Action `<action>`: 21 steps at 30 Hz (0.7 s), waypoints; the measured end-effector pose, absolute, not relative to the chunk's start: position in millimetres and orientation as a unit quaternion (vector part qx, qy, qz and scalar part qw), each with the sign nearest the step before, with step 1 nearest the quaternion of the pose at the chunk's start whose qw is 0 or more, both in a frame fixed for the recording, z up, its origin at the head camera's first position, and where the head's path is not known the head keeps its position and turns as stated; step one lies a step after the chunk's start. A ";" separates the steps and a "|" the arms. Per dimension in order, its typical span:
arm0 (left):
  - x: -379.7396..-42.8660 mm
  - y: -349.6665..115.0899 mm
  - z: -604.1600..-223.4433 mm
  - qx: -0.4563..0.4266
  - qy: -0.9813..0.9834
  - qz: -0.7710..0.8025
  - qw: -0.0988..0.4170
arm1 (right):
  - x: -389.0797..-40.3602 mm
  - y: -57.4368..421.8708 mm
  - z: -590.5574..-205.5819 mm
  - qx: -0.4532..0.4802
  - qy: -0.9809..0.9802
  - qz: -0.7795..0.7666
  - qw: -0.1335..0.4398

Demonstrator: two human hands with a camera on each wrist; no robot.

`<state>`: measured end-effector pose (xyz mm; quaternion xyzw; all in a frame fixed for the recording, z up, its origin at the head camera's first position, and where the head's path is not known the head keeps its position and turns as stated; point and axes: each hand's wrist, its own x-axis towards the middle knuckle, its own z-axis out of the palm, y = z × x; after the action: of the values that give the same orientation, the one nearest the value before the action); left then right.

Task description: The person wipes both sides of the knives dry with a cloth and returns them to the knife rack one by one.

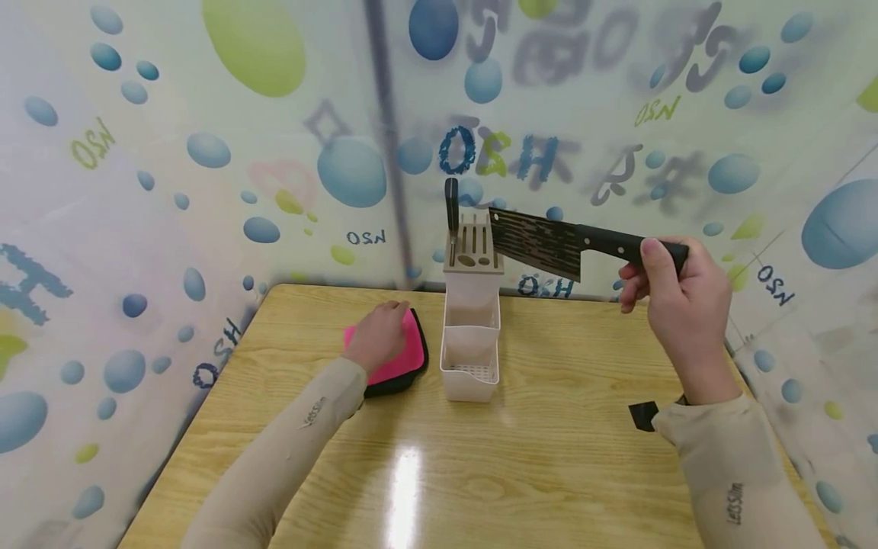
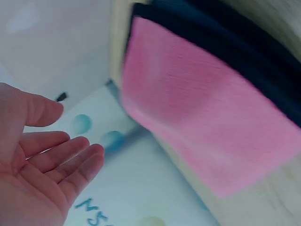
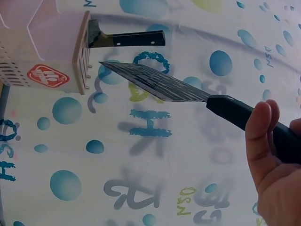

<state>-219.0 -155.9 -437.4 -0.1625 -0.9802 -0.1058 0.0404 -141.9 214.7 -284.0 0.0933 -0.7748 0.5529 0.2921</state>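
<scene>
My right hand [image 1: 689, 309] grips the black handle of a cleaver [image 1: 538, 240], its dark patterned blade pointing left beside the top of a knife holder [image 1: 472, 293]. In the right wrist view the cleaver [image 3: 160, 82] hangs in the air, apart from the slotted top. Another knife [image 1: 451, 202] stands upright in the holder's left slot. Over a pink cloth [image 1: 413, 339] lying on dark folded cloth [image 1: 394, 386] is my left hand [image 1: 379, 335]. In the left wrist view its fingers are loosely bent, holding nothing, and the pink cloth [image 2: 202, 103] appears apart from them.
The holder has white open compartments in front, stepped down toward me, on a wooden table [image 1: 521, 473]. A small black piece [image 1: 642, 416] lies by the right sleeve. Patterned wall covering [image 1: 343, 252] rises behind the table's back edge.
</scene>
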 end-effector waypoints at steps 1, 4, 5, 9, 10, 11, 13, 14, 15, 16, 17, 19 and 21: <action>-219.3 -154.0 -435.3 -0.163 -0.978 -0.121 0.045 | -142.5 214.5 -282.5 0.096 -0.775 0.552 0.293; -219.6 -145.4 -428.2 -0.158 -0.972 -0.165 0.048 | -144.7 213.1 -277.6 0.100 -0.779 0.542 0.299; -219.6 -141.8 -425.9 -0.153 -0.971 -0.180 0.044 | -145.3 212.5 -275.9 0.100 -0.781 0.538 0.300; -218.5 -126.0 -418.7 -0.134 -0.964 -0.229 0.012 | -148.2 210.8 -270.2 0.098 -0.790 0.525 0.301; -218.5 -122.2 -418.0 -0.130 -0.962 -0.240 0.003 | -149.1 210.5 -269.1 0.097 -0.793 0.520 0.302; -218.6 -118.6 -418.0 -0.127 -0.960 -0.249 -0.004 | -150.0 210.1 -268.1 0.097 -0.795 0.517 0.302; -218.7 -112.0 -418.7 -0.118 -0.957 -0.265 -0.017 | -151.9 209.3 -266.4 0.097 -0.800 0.509 0.304; -219.1 -109.0 -419.4 -0.115 -0.955 -0.274 -0.020 | -153.0 208.8 -265.6 0.096 -0.802 0.504 0.305; -219.7 -106.1 -420.4 -0.113 -0.953 -0.280 -0.021 | -153.9 208.4 -265.1 0.096 -0.805 0.499 0.307; -220.4 -103.3 -421.4 -0.110 -0.952 -0.284 -0.019 | -154.9 207.9 -264.5 0.096 -0.806 0.497 0.306; -221.0 -100.7 -422.3 -0.107 -0.951 -0.290 -0.018 | -156.0 207.5 -264.0 0.096 -0.808 0.493 0.307; -222.3 -96.0 -424.4 -0.096 -0.949 -0.299 -0.016 | -158.0 206.6 -263.0 0.096 -0.813 0.486 0.307; -223.3 -91.4 -426.6 -0.083 -0.949 -0.304 -0.015 | -160.1 205.8 -262.2 0.094 -0.818 0.477 0.307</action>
<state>-223.3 -91.4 -426.6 -0.0828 -0.9490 -0.3038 -0.0146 -160.1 205.8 -262.2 0.0944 -0.8181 0.4768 0.3074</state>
